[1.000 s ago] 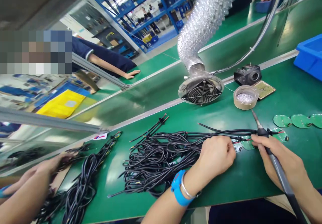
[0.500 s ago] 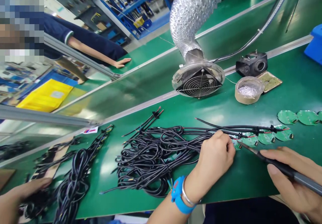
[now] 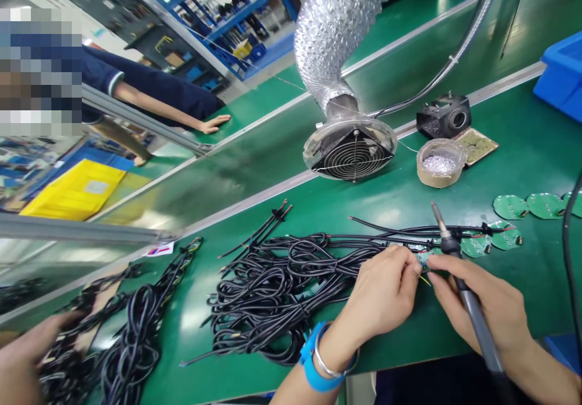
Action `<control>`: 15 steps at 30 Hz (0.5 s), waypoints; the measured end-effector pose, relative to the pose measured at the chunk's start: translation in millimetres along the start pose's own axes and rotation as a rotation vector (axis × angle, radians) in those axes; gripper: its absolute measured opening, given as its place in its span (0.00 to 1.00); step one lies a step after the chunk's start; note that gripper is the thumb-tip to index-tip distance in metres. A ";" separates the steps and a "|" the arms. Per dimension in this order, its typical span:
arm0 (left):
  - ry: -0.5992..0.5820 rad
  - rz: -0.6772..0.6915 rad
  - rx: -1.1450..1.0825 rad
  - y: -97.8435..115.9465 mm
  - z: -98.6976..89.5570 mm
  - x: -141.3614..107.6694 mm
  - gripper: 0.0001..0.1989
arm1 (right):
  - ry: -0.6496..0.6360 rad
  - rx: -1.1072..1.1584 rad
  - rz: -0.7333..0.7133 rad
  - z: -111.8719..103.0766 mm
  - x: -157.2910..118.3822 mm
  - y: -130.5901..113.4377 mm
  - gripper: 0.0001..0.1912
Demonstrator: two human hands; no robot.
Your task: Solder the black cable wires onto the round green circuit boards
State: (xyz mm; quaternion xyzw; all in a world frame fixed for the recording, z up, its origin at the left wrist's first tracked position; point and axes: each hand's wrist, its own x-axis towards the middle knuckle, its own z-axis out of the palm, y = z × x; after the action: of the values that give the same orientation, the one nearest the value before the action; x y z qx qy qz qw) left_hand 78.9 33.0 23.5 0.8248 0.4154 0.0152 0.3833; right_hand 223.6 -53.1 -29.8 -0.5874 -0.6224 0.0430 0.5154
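Observation:
My right hand [image 3: 488, 299] holds a soldering iron [image 3: 473, 314], its bare metal tip raised and pointing away from me. Its thumb and forefinger also reach to a small green circuit board [image 3: 422, 259]. Pinched closed beside that board, my left hand [image 3: 386, 287] appears to hold a cable end; a thin yellow wire shows by the fingertips, and the grip itself is mostly hidden. Left of it lies a big heap of black cables [image 3: 273, 290]. Several round green boards [image 3: 475, 245] continue the row to the right, with black cables across them.
A fume extractor hood [image 3: 352, 153] hangs over the bench. Behind the boards stand a tub of silvery shavings [image 3: 440, 164], a sponge tray [image 3: 476, 145] and a black iron holder [image 3: 443, 117]. A blue bin [image 3: 564, 74] is at right. Another person's hand [image 3: 40, 344] touches cables at left.
My right hand has moved left to the board, and the soldering iron's tip has swung up off it. My left hand stays by the board. The other person's hand at left has shifted slightly.

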 end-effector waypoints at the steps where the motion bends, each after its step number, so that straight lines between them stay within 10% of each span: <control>1: 0.003 0.000 -0.010 -0.4 0.3 0.2 0.09 | 0.001 -0.005 -0.010 2.7 0.5 -0.7 0.14; 15: 0.105 -0.074 0.024 3.7 5.4 5.4 0.07 | -0.047 -0.007 -0.030 4.6 -2.5 -2.6 0.14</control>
State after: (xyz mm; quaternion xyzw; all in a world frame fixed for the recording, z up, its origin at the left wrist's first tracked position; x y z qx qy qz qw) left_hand 86.8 32.1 20.5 0.8115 0.4653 0.0394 0.3512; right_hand 218.1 -53.3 -31.6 -0.5787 -0.6432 0.0466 0.4992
